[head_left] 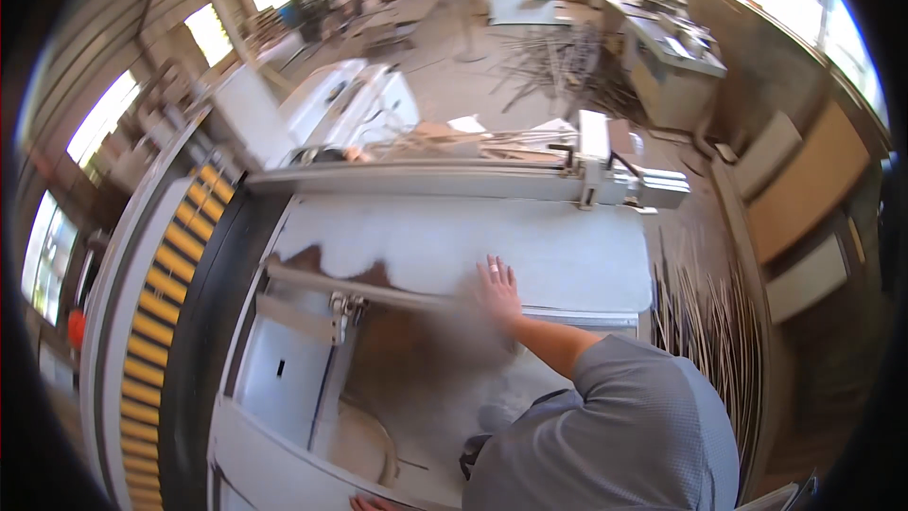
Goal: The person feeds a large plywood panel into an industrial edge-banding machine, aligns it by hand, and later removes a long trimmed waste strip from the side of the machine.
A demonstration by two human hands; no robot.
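Note:
My right hand [498,291], with a ring on one finger, reaches out from a grey sleeve. It is open, its fingers stretched out on the pale table plate [454,237] of a large woodworking machine. At the lower edge only a few fingers of my left hand [372,503] show, stretched out at the rim of a white panel [274,464]; the rest is cut off. Neither hand shows anything held. Between the hands lies a dusty, blurred opening in the machine frame, crossed by a metal bar [378,289] with a bracket [342,312].
A metal fence rail [407,175] crosses the table's far side and carries a clamp-like block [594,156]. Yellow-and-black stripes [175,274] run along the left. Thin wood strips [714,331] stand at the right, near leaning boards [813,185]. More strips [558,66] litter the floor beyond.

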